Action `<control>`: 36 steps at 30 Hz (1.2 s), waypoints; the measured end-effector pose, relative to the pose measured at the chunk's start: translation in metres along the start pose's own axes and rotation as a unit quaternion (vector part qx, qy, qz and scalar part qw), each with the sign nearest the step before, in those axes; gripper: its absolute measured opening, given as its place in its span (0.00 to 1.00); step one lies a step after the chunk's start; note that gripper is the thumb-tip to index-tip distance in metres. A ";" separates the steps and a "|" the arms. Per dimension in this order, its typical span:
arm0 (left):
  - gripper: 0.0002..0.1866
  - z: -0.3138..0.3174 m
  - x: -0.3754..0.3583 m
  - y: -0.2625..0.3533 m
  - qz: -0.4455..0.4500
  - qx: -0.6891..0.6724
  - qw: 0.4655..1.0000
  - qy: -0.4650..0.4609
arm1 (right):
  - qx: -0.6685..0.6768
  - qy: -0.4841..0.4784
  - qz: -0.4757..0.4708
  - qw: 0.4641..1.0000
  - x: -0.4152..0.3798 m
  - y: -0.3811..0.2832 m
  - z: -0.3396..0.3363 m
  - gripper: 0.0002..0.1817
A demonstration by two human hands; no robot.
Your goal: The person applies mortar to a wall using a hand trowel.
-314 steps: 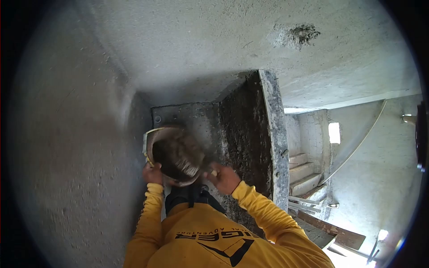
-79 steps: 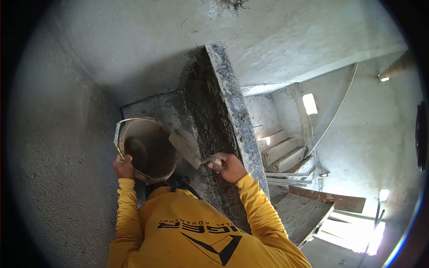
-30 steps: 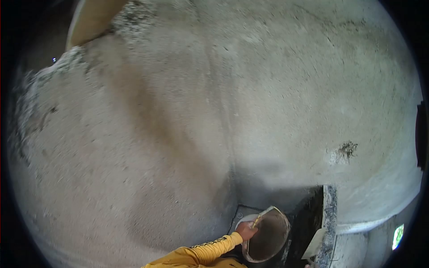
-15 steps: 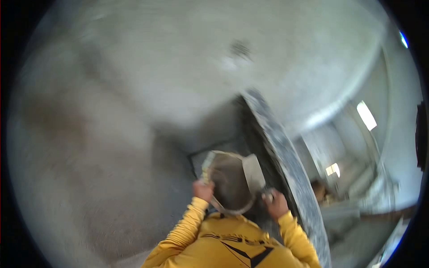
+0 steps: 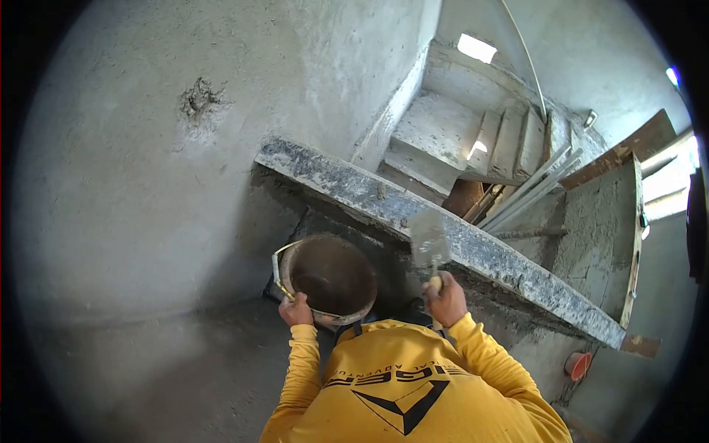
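A round bucket (image 5: 329,275) with a dark, dirty inside hangs in front of my body. My left hand (image 5: 297,311) is closed on its wire handle at the lower left of the rim. To the right, my right hand (image 5: 447,299) grips the handle of a trowel (image 5: 428,240), whose flat metal blade points up and away from me, slightly blurred. The blade overlaps the edge of a long grey-and-white ledge (image 5: 347,181) in the view. What lies at the bucket's bottom is too dark to make out.
A plastered wall (image 5: 251,81) with a rough hole rises ahead and left. Beyond the ledge are concrete stairs (image 5: 506,140), long pale pipes (image 5: 532,188) and a wooden board (image 5: 620,151). A small red container (image 5: 577,365) is at the lower right.
The view has swung right, bringing the stairs and board into sight. The bucket now sits left of my body's middle, and the trowel blade has moved away from it.
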State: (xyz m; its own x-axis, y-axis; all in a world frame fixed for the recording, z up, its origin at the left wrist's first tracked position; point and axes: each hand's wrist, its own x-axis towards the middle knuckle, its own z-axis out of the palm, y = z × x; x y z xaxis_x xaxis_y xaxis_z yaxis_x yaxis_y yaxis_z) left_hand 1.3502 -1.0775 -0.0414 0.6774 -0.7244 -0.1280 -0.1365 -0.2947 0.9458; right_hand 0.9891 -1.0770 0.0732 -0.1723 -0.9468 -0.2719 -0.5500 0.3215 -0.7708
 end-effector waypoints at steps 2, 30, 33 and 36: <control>0.13 0.006 0.019 -0.001 -0.001 0.022 0.999 -0.035 | -0.040 -0.063 -0.053 0.996 0.006 -0.021 0.008 0.18; 0.18 -0.056 0.116 -0.014 -0.063 0.134 0.988 -0.034 | -0.290 -0.111 -0.113 0.944 0.068 -0.076 0.125 0.17; 0.15 -0.069 0.121 -0.024 -0.064 0.105 0.992 -0.004 | -0.363 -0.110 -0.132 0.916 0.101 -0.066 0.127 0.18; 0.13 -0.077 0.118 -0.030 -0.069 0.069 0.995 0.000 | -0.381 -0.093 -0.115 0.913 0.116 -0.070 0.117 0.18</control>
State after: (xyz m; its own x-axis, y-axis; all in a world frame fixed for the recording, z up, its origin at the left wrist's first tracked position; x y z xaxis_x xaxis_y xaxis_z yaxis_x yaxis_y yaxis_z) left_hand 1.4896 -1.1063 -0.0621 0.6960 -0.6713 -0.2549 -0.1400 -0.4751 0.8687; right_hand 1.1033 -1.2073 0.0287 0.1217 -0.9459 -0.3008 -0.9751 -0.0573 -0.2142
